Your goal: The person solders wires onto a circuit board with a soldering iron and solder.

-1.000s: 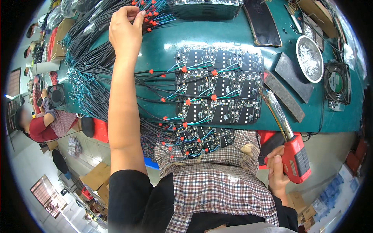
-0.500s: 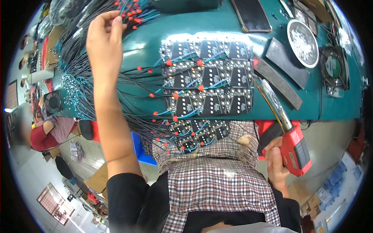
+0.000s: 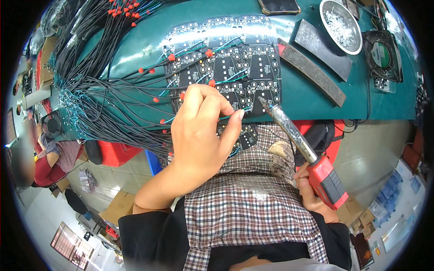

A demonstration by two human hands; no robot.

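On the teal bench [image 3: 316,97] lies our black circuit-board panel [image 3: 226,67]. Left hand [image 3: 199,135] pinches a thin wire [image 3: 235,115] onto its near edge; right hand [image 3: 312,196] grips the red-handled soldering iron [image 3: 298,140]. We judge: steady the wire, touch tip briefly.

I see bright, even overhead light on the green counter [image 3: 316,97], with white glare along its far edge and on the metal dish [image 3: 341,20]. Fisheye bending curves the counter's edges; the rim goes black and soft.
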